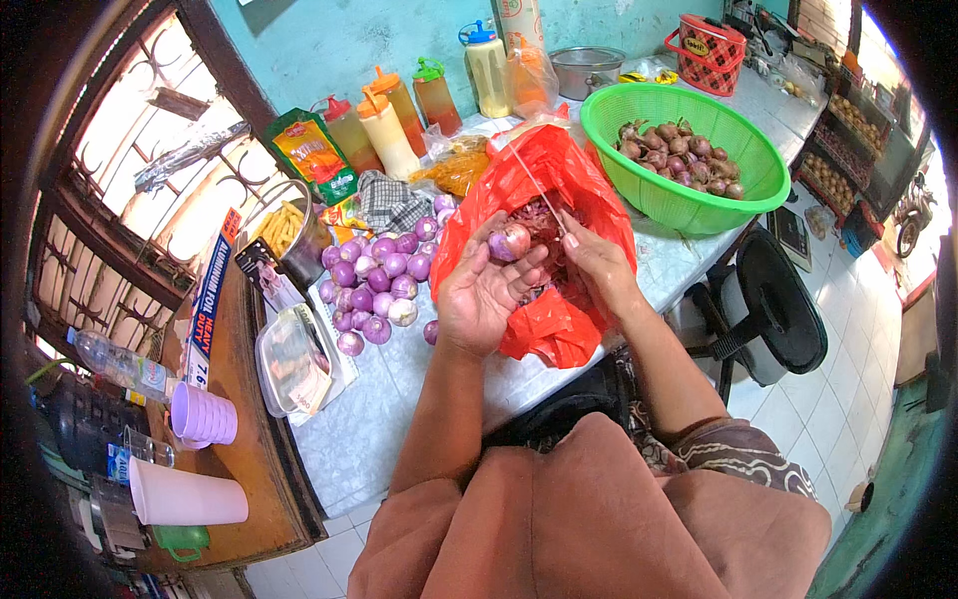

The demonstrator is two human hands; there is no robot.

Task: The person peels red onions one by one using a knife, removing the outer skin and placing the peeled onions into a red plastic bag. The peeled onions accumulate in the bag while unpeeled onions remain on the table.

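My left hand (483, 296) is palm up with a partly peeled shallot (510, 242) resting on its fingers. My right hand (599, 262) holds a small knife (540, 187), its thin blade pointing up and away; the handle is hidden in the fingers. Both hands are over an opened red plastic bag (554, 329) with shallot skins (550, 224) inside. Left of the bag lies a pile of peeled purple shallots (378, 278) on the marble-patterned table. A green plastic basket (696, 210) of unpeeled shallots (685, 157) stands to the right of the bag.
Sauce squeeze bottles (389, 135) and a lidded metal pot (587, 71) stand along the wall. At left are a metal container of cut fries (278, 228), a clear plastic box (292, 359), an aluminum foil box (209, 299) and cups (187, 490). A black chair (778, 299) stands at right.
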